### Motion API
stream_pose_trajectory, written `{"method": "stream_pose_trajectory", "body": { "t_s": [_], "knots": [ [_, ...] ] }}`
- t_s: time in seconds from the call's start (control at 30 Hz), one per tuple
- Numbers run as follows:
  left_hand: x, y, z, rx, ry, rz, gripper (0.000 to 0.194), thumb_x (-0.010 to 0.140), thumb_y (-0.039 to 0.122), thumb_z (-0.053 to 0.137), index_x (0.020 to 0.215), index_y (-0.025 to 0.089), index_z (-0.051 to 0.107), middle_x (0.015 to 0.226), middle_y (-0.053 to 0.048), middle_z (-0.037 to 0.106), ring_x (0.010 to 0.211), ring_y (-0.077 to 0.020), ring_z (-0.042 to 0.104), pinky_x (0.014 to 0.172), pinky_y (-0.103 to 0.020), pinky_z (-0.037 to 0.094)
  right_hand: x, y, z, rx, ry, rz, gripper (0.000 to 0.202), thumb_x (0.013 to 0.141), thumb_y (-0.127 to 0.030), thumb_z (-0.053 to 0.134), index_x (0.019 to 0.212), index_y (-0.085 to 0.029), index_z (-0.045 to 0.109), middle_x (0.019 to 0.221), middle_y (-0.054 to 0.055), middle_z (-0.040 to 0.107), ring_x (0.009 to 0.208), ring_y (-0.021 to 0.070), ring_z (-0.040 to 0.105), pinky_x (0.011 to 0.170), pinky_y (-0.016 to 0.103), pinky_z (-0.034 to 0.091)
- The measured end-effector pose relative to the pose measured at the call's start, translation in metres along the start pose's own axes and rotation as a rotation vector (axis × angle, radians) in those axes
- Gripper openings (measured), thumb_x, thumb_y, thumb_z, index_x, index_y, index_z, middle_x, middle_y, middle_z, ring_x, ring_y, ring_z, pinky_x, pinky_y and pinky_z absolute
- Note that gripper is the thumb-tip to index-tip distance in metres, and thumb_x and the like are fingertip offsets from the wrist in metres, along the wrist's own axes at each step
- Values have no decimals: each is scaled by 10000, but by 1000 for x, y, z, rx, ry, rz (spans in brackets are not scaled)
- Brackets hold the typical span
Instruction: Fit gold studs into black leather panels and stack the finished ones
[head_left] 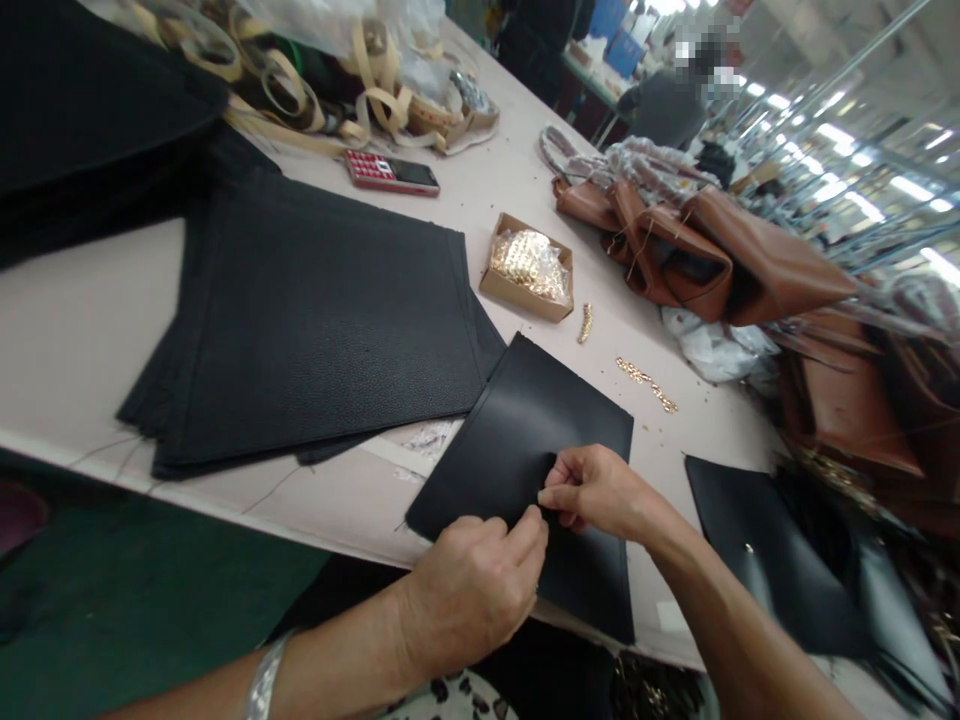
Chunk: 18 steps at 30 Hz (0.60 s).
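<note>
A smooth black leather panel lies at the table's front edge, below both hands. My left hand is closed in a pinch over the panel's lower part; what sits between its fingertips is too small to make out. My right hand pinches too, its fingertips close to those of the left, and its fingers hide whatever they hold. Beyond the panel lie a short gold metal piece and a strip of small gold pieces. An open carton holds bagged gold hardware.
A stack of black leather panels covers the table to the left. A red phone and tape rolls lie behind it. Brown leather bags are piled at right, with more black pieces nearer. A person is in the background.
</note>
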<state>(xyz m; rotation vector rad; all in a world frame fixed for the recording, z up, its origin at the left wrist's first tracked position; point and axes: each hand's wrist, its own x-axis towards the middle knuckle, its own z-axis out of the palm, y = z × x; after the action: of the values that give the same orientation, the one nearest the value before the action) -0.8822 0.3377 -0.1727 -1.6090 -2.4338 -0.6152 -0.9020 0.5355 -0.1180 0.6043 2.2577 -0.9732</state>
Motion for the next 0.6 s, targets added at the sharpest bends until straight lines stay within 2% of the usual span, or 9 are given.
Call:
{"method": "stream_pose_trajectory", "body": {
  "t_s": [0.1,0.23,0.3,0.37,0.43,0.47,0.53,0.6],
  "knots": [
    [-1,-1,2,-9,29,22,366,888,230,525,1227,114,602,1218,-66,685,693,-189,632,534,-359,498,0,-5,-1,-25,4,-5,126,731,-220,717,689,-179,606,504,-29,585,490,122,583,448,204,430],
    [-4,-3,3,-21,106,27,351,850,108,472,1149,144,651,1093,-44,736,696,-196,674,539,-352,515,-7,-2,1,-147,179,-137,167,675,-296,799,695,-193,669,572,-30,625,549,112,573,491,208,380],
    [-3,-6,5,-27,160,41,357,846,78,430,1101,154,669,1050,-46,749,712,-193,695,562,-339,529,-13,7,-2,-166,321,-216,224,666,-366,824,776,-209,708,678,-17,673,633,134,604,570,232,426],
    [-2,-10,6,-28,227,72,367,855,68,403,1091,161,668,1054,-49,753,764,-186,716,611,-318,547,-19,22,-8,-179,549,-260,272,725,-394,789,919,-213,726,864,31,708,799,180,638,742,288,479],
    [-1,-14,7,-24,291,112,364,868,74,394,1104,164,657,1061,-49,754,828,-178,729,668,-297,564,-23,42,-17,-101,774,-226,327,794,-356,727,1082,-203,707,1059,93,685,983,230,618,936,376,445],
    [-2,-16,8,-21,312,128,356,873,84,400,1114,166,650,1061,-47,755,851,-176,733,696,-288,571,-24,52,-20,-25,835,-192,373,801,-337,714,1144,-191,691,1118,118,666,1045,252,599,994,418,414],
    [-4,-22,13,-11,334,158,336,879,121,430,1134,175,642,1063,-41,754,867,-175,738,739,-279,583,-24,70,-24,155,836,-150,471,777,-310,721,1220,-158,666,1144,142,666,1073,276,600,1015,454,412],
    [-7,-29,22,0,328,173,332,884,172,465,1168,194,636,1092,-36,748,882,-180,740,756,-268,593,-22,81,-23,291,769,-178,500,751,-275,724,1229,-139,671,1097,127,707,1008,262,649,942,418,488]
  ]
}}
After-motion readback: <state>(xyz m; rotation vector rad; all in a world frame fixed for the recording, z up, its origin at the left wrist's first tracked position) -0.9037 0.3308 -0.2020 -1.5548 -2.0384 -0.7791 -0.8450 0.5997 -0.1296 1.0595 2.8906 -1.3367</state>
